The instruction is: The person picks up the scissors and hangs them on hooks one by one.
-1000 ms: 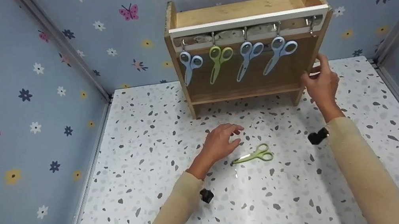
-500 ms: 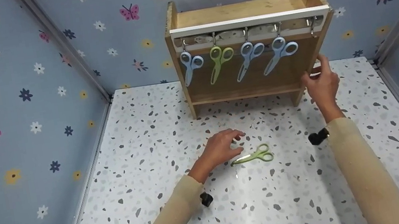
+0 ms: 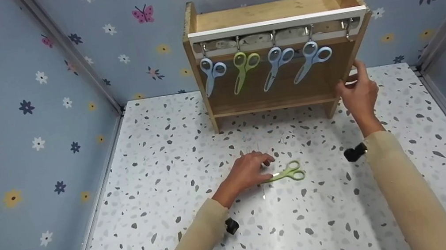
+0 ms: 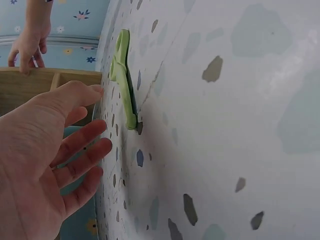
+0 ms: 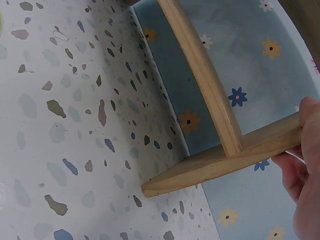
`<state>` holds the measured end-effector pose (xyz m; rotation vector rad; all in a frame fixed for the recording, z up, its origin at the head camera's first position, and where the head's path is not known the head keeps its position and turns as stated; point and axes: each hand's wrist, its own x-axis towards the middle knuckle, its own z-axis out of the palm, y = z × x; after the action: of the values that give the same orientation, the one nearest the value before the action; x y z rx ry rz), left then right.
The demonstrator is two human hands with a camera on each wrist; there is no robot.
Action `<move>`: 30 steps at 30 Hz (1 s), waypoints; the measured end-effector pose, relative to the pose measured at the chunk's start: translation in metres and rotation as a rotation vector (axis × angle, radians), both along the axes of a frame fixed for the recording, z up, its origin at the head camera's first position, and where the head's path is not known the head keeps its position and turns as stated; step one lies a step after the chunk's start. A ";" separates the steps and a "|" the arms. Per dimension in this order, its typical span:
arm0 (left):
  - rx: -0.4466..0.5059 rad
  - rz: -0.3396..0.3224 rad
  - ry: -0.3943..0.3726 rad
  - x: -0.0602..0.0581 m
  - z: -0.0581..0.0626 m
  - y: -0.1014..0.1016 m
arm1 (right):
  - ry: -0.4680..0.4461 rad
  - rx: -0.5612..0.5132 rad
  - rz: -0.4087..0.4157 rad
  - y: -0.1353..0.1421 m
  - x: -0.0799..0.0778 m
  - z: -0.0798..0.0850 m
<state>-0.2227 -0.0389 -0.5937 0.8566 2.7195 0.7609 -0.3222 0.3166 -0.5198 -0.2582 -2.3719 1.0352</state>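
Note:
A pair of green scissors (image 3: 295, 174) lies flat on the speckled tabletop. My left hand (image 3: 249, 170) hovers at its blade end, thumb near the tip, covering part of it in the head view. The left wrist view has the fingers loosely bent, holding nothing, beside the scissors (image 4: 129, 107). At the back stands a wooden rack (image 3: 263, 12), its right side panel gripped by my right hand (image 3: 360, 94) between thumb and fingers. In the right wrist view that panel (image 5: 210, 165) sits between the thumb and fingers (image 5: 290, 175), which are partly cut off by the frame.
From metal hooks (image 3: 348, 28) on the rack's front rail hang blue scissors (image 3: 210, 83), green scissors (image 3: 240, 81) and two more blue pairs. Flower-patterned walls (image 3: 27, 129) enclose the tabletop (image 3: 156, 153) at the left, back and right.
My left hand has come down toward the front of the tabletop, onto the blade end of the lying green scissors. The right hand and the rack have stayed put.

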 end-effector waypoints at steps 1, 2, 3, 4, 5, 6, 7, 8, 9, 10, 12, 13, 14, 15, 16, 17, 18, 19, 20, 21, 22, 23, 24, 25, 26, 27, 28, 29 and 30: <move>-0.008 -0.004 -0.002 0.001 -0.001 0.000 | -0.003 -0.001 0.001 0.000 0.000 0.000; -0.014 -0.007 -0.003 0.001 -0.002 0.000 | -0.005 -0.002 0.001 0.000 0.000 0.000; -0.022 -0.012 -0.001 0.002 -0.002 0.000 | -0.009 -0.003 0.001 0.000 0.000 0.000; -0.029 -0.015 -0.002 0.003 -0.003 0.000 | -0.013 -0.005 0.002 0.000 -0.001 0.001; -0.032 -0.016 -0.005 0.003 -0.004 0.001 | -0.017 -0.007 0.003 0.000 -0.001 0.001; -0.035 -0.018 -0.005 0.004 -0.005 0.001 | -0.020 -0.009 0.004 0.000 0.000 0.001; -0.039 -0.018 -0.006 0.004 -0.006 0.001 | -0.022 -0.009 0.004 0.000 0.000 0.001; -0.041 -0.017 -0.007 0.004 -0.008 0.001 | -0.023 -0.008 0.004 0.000 0.000 0.001; -0.045 -0.017 -0.007 0.005 -0.009 0.002 | -0.023 -0.008 0.003 0.000 0.000 0.001; -0.047 -0.017 -0.007 0.005 -0.009 0.002 | -0.020 -0.008 0.003 0.000 0.000 0.001; -0.054 -0.019 -0.004 0.005 -0.010 0.003 | -0.013 -0.007 0.003 0.000 0.000 0.000; -0.055 -0.020 -0.003 0.005 -0.010 0.003 | -0.008 -0.005 0.004 0.000 0.000 0.000; -0.053 -0.021 -0.005 0.005 -0.010 0.003 | -0.002 -0.003 0.004 0.000 0.000 0.000; -0.052 -0.023 -0.008 0.005 -0.010 0.004 | 0.002 -0.003 0.006 0.000 0.000 0.000; -0.051 -0.025 -0.010 0.005 -0.009 0.004 | 0.004 -0.002 0.008 0.000 0.000 -0.001; -0.050 -0.027 -0.013 0.005 -0.009 0.004 | 0.005 -0.002 0.009 0.000 0.000 -0.001; -0.051 -0.030 -0.016 0.005 -0.009 0.004 | 0.005 -0.002 0.010 0.000 0.000 -0.001; -0.050 -0.033 -0.018 0.005 -0.009 0.004 | 0.004 -0.001 0.010 0.000 0.001 -0.001; -0.051 -0.036 -0.023 0.005 -0.009 0.004 | 0.002 -0.001 0.011 0.000 0.000 -0.001; -0.053 -0.041 -0.025 0.005 -0.009 0.004 | 0.000 -0.001 0.011 0.000 0.000 -0.001; -0.054 -0.046 -0.025 0.004 -0.010 0.004 | -0.001 0.000 0.011 0.000 0.000 -0.001; -0.054 -0.052 -0.024 0.004 -0.010 0.004 | -0.001 -0.001 0.011 0.001 0.000 -0.001; -0.053 -0.058 -0.024 0.004 -0.011 0.004 | -0.001 -0.001 0.010 0.001 0.000 0.000; -0.051 -0.062 -0.023 0.004 -0.011 0.004 | -0.002 -0.001 0.010 0.001 0.000 0.000; -0.049 -0.065 -0.023 0.004 -0.012 0.004 | -0.002 -0.001 0.010 0.001 0.000 0.000; -0.050 -0.068 -0.021 0.004 -0.012 0.004 | -0.002 -0.001 0.010 0.001 0.000 0.000; -0.051 -0.069 -0.020 0.004 -0.013 0.004 | -0.003 -0.001 0.009 0.001 0.000 0.000; -0.052 -0.070 -0.019 0.004 -0.013 0.004 | -0.004 0.000 0.007 0.001 0.000 0.000; -0.053 -0.071 -0.021 0.004 -0.013 0.004 | -0.002 0.001 0.006 0.001 0.000 0.000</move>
<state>-0.2189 -0.0352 -0.6065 0.9228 2.6623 0.6772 -0.3218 0.3172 -0.5201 -0.2518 -2.3763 1.0374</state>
